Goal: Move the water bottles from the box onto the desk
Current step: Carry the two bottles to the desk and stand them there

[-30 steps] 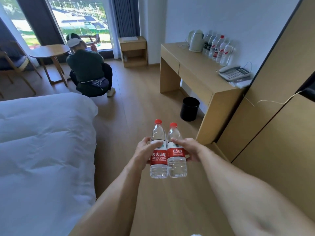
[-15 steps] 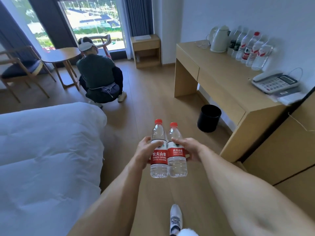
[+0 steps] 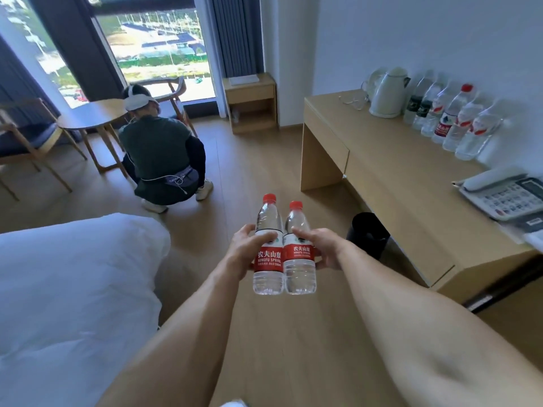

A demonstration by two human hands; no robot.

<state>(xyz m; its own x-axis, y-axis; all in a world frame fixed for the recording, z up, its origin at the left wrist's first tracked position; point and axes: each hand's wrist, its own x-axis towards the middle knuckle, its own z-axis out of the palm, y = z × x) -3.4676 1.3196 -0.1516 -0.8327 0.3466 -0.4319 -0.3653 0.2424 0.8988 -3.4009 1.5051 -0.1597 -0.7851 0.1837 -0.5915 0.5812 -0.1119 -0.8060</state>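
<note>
Bottles: 2, upright and touching, the left hand (image 3: pixel 245 251) wraps the left bottle (image 3: pixel 268 254), the right hand (image 3: pixel 321 248) the right bottle (image 3: pixel 299 254). Carry them level toward the desk (image 3: pixel 390 183) at 2 o'clock, setting both beside the bottle row (image 3: pixel 452 121).

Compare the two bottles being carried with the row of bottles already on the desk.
The carried bottles are held above the floor, one in the left hand, one in the right hand; the desk bottles stand along the wall beside the kettle. The carried pair touch side by side; the desk bottles form a longer line. Both groups are clear plastic; several have red labels.
</note>
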